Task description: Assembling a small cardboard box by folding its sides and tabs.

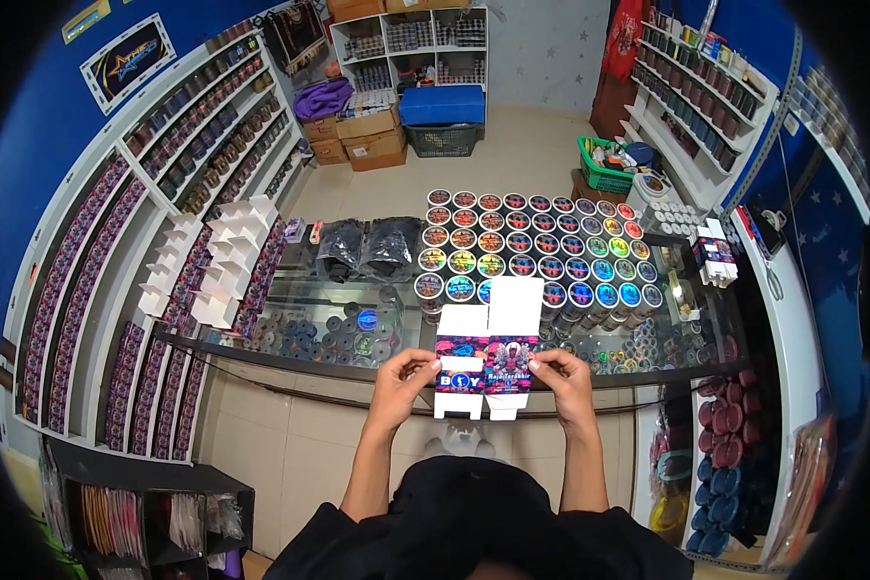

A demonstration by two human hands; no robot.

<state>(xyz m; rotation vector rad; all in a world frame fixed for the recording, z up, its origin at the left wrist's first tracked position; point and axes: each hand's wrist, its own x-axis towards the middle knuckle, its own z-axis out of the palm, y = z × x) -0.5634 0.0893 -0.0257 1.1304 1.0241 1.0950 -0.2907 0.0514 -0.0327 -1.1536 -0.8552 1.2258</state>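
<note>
An unfolded small carton (486,360), white inside with pink, blue and black printed panels, is held up flat over the near edge of a glass counter (290,309). My left hand (403,379) pinches its left side and my right hand (561,377) pinches its right side. White flaps stick out above and below the printed band. Just beyond the carton, several rows of round tins (532,246) with shiny coloured lids cover the counter top.
Two dark plastic bags (367,246) lie on the counter left of the tins. White folded boxes (213,261) are stacked at the left. Shelves of jars (203,126) line both walls. Cardboard boxes (369,135), a blue crate (442,106) and a green basket (604,169) stand behind.
</note>
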